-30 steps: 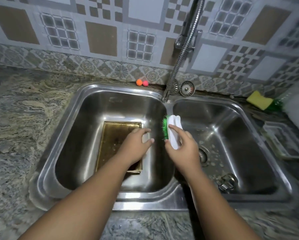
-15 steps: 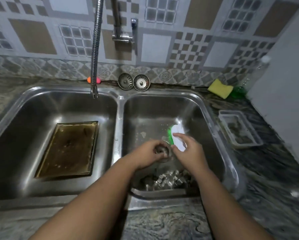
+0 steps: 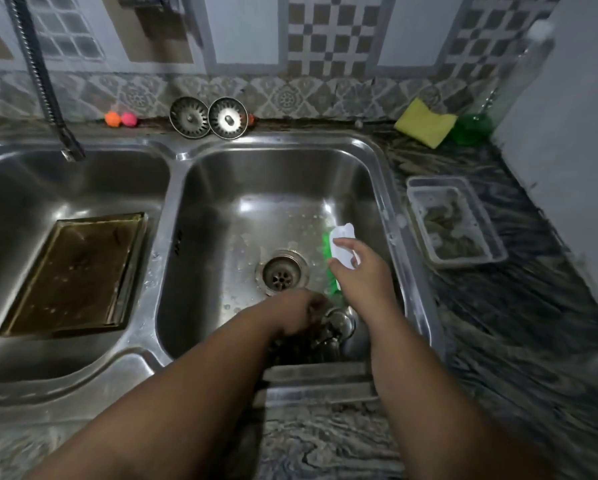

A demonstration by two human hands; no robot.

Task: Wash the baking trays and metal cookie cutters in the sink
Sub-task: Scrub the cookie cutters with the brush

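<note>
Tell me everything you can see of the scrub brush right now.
The scrub brush has a white plastic back and bright green bristles that face left, toward the drain. The right hand grips its near end, holding it on edge over the right basin. Whether the bristles touch the basin floor is unclear.

Left hand (image 3: 301, 315) perhaps on blurred cutters (image 3: 339, 325)

Your baking tray (image 3: 75, 271) lies in the sink's (image 3: 172, 181) left basin, the cookie cutters (image 3: 337, 327) at the right basin's near edge, the brush (image 3: 340, 245) just beyond them. Two strainers (image 3: 190, 117) stand behind the sink, a container (image 3: 453, 223) on the tabletop (image 3: 498, 323) to its right.
</note>
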